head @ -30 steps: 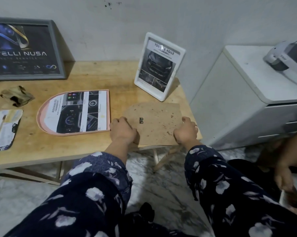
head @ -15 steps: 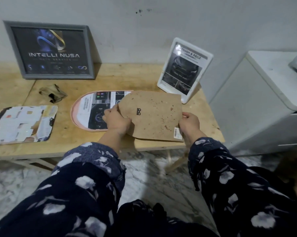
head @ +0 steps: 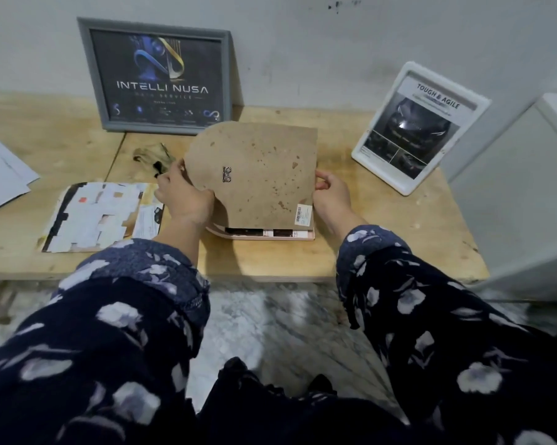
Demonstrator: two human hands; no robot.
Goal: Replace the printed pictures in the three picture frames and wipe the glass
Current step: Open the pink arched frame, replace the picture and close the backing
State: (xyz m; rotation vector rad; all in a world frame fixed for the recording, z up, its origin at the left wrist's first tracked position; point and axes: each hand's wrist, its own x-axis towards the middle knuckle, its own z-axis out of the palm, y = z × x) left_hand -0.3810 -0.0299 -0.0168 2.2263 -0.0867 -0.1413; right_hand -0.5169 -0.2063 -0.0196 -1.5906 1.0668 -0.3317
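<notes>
I hold a brown arch-shaped backing board [head: 258, 175] by its two sides, my left hand [head: 182, 195] on its left edge and my right hand [head: 331, 194] on its right edge. It hovers tilted over the pink arch frame [head: 270, 235], whose near edge with a strip of the print peeks out below. A grey frame [head: 158, 75] with a dark logo print leans on the wall. A white frame [head: 420, 126] with a car print stands at the right. A removed old print [head: 94, 215] lies flat at the left.
A crumpled olive cloth [head: 150, 157] lies behind my left hand. White paper sheets [head: 1, 175] rest at the table's far left. A white cabinet [head: 521, 194] stands right of the wooden table [head: 383, 252]. Marble floor lies below the table's front edge.
Both hands lifted the backing board off the table's right front and carried it left, over the pink frame, which it now mostly covers. The view has swung left.
</notes>
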